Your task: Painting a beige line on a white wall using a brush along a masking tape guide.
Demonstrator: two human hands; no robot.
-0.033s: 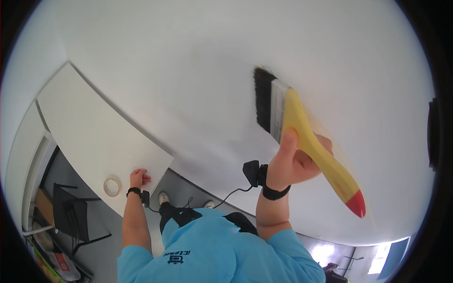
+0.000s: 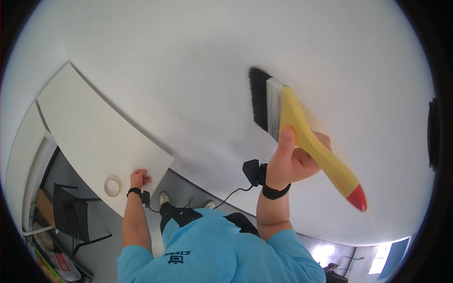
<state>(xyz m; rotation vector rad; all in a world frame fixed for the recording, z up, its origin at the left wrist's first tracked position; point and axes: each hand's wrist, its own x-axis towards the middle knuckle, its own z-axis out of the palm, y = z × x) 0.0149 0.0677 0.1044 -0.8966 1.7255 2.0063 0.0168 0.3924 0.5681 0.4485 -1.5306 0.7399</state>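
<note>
Right hand raised, gripping wide brush in front of white wall.
Right forearm up, thumb pressed on handle near the ferrule; handle yellow with red tip slanting down-right, ferrule pale, bristles black, pointing left, wall contact unclear. Left hand low on white table, fingers loosely bent, slightly spread, beside tape roll.

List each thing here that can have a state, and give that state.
Paintbrush: held, bristles toward the white surface; contact unclear.
Right hand: closed, gripping the paintbrush.
Left hand: fingers loosely curled, nothing visible in it, at the table.
Tape roll: lying flat on the table, untouched.
Wrist straps: fastened, one on each wrist.
Chair: standing on the floor, unoccupied.
</note>
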